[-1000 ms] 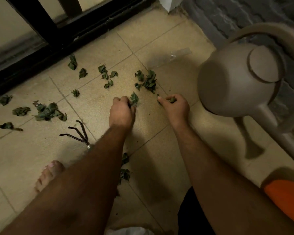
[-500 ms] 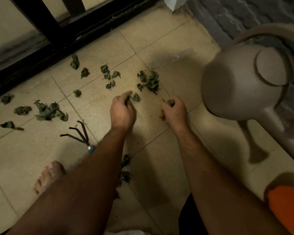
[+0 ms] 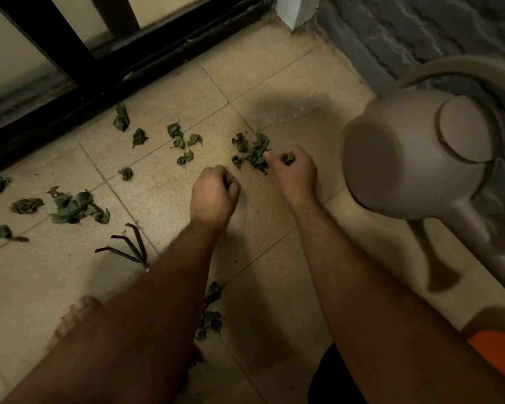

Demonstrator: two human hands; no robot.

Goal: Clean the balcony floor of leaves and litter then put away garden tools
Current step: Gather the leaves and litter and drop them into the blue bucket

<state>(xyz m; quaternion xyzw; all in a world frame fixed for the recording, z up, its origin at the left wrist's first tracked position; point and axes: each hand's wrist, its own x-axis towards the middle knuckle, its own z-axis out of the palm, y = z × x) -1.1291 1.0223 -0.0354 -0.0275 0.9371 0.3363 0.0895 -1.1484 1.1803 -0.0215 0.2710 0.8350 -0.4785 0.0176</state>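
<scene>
Green crumpled leaves lie scattered over the beige tiled floor [image 3: 164,185]. My right hand [image 3: 293,172] holds a small leaf in its curled fingers while its index finger touches a leaf clump [image 3: 254,153] ahead of it. My left hand [image 3: 215,193] is a closed fist around a leaf, low over the floor just left of that clump. Another leaf pile [image 3: 76,207] lies at the left. A small black hand rake [image 3: 126,246] rests on the tiles beside my left forearm. More leaves [image 3: 210,313] show under my left arm.
A beige watering can [image 3: 420,158] stands at the right, its spout pointing toward me. A clear plastic wrapper [image 3: 298,103] lies beyond the leaves. A black door frame [image 3: 129,68] runs along the far edge, a grey wall at the right. My bare foot [image 3: 73,316] is at lower left.
My left hand closed over the leaf it was pinching. My right hand moved forward to the leaf clump, still holding its leaf.
</scene>
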